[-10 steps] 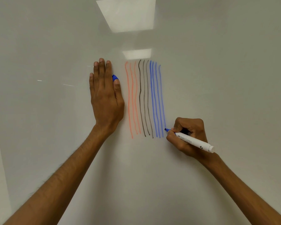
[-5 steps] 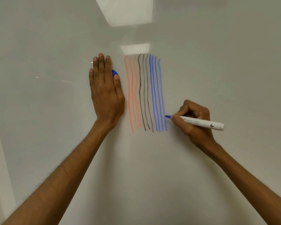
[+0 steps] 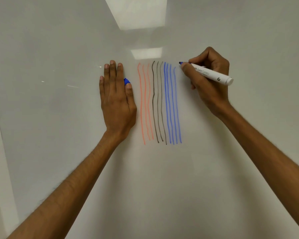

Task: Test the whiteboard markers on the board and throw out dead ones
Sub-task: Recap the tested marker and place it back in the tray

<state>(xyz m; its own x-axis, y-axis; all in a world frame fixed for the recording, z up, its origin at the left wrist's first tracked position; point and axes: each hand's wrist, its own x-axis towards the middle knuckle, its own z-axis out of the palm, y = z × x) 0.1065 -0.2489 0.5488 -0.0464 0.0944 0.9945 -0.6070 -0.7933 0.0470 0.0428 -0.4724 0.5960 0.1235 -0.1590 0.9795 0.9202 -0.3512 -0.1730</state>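
Note:
The whiteboard (image 3: 231, 169) fills the view. On it run three pale orange lines (image 3: 144, 104), three black lines (image 3: 157, 102) and several blue lines (image 3: 171, 107), all roughly vertical. My right hand (image 3: 207, 78) grips a white blue-tipped marker (image 3: 212, 74), its tip at the board just right of the top of the blue lines. My left hand (image 3: 116, 99) lies flat against the board left of the orange lines, pinning a blue marker cap (image 3: 126, 81) under the thumb and forefinger; most of the cap is hidden.
Ceiling lights reflect in the board's top middle (image 3: 136, 12). A pale vertical strip (image 3: 0, 152), the board's edge or the wall, runs down the left side. Faint old streaks (image 3: 72, 86) lie left of my left hand.
My right hand has risen with the marker from the bottom of the blue lines to their top, slightly further right. My left hand stays pressed on the board.

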